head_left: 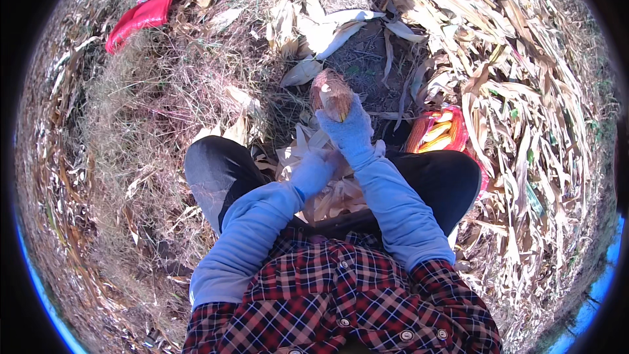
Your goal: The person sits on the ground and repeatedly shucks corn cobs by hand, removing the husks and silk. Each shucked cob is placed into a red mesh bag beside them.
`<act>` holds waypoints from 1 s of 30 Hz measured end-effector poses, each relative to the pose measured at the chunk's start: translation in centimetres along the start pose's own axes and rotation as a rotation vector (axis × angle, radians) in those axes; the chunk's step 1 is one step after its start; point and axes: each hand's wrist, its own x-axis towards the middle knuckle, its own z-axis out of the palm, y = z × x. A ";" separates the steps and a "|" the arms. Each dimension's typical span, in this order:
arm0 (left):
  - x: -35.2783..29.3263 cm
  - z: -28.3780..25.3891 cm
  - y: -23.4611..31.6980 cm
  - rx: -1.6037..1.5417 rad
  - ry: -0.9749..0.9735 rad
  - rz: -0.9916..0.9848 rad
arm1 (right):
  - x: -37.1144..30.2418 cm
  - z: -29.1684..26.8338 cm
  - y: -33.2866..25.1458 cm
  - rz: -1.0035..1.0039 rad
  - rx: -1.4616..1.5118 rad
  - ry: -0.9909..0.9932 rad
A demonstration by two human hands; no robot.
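Note:
In my right hand [349, 132], gloved in pale blue-grey, is an ear of corn [333, 95] covered in reddish-brown silk. The fingers wrap round its near end, and the ear points away from me. My left hand [313, 172], gloved alike, is lower, beside the right wrist. Its fingers look curled in; what they hold, if anything, is hidden. Pale dry corn husks [337, 200] lie in my lap under both hands, and more stick up past the left hand.
Husked orange ears [438, 132] fill a red mesh bag by my right knee [458, 180]. A red bag [147, 16] lies at the far left. Dry corn stalks [524, 92] are heaped on the right. Loose pale husks [331, 33] lie ahead on a bare soil patch [363, 59].

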 end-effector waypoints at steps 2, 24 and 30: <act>0.2 -0.2 -0.2 -0.156 0.227 -0.018 | 0.0 0.0 0.1 0.178 -0.168 -0.136; 10.1 -4.9 -12.7 -1.096 0.497 0.160 | -3.2 1.4 -2.3 0.575 0.869 -0.679; 9.3 -5.1 -12.8 -1.027 0.465 0.186 | -2.9 0.5 -1.8 0.708 1.142 -0.581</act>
